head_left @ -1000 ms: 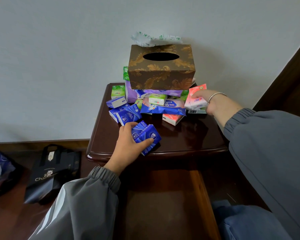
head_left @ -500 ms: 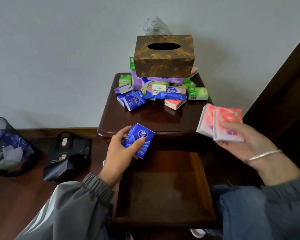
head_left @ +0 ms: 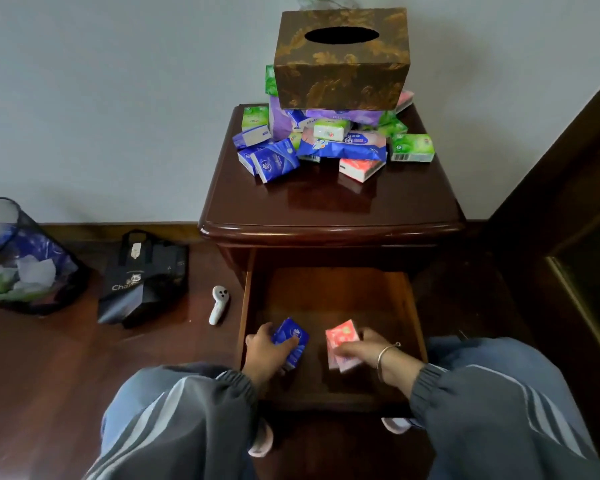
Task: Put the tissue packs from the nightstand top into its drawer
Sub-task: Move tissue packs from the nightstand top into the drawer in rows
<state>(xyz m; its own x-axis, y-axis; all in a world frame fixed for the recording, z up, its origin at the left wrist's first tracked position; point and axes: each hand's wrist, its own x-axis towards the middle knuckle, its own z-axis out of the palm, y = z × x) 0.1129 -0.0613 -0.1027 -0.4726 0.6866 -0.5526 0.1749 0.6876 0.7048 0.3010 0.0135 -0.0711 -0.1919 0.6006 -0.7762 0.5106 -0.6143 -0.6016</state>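
The dark wooden nightstand (head_left: 329, 209) has its drawer (head_left: 329, 296) pulled out below. Inside the drawer, near its front, my left hand (head_left: 265, 351) grips blue tissue packs (head_left: 291, 336) and my right hand (head_left: 364, 348) grips red tissue packs (head_left: 342, 336). On the nightstand top, at the back, lies a heap of several tissue packs: blue ones (head_left: 274, 161), a green one (head_left: 412, 147), a red one (head_left: 359, 168) and a large blue-and-pink pack (head_left: 343, 147). A brown patterned tissue box (head_left: 340, 60) sits on top of the heap.
On the floor to the left stand a mesh bin (head_left: 21, 258) with rubbish, a black paper bag (head_left: 142, 275) and a small white device (head_left: 219, 303). A dark wooden frame (head_left: 561, 202) rises at the right. My knees flank the drawer front.
Both hands have come down from the height of the nightstand top into the drawer, still holding the blue and red packs. The camera has tilted downward.
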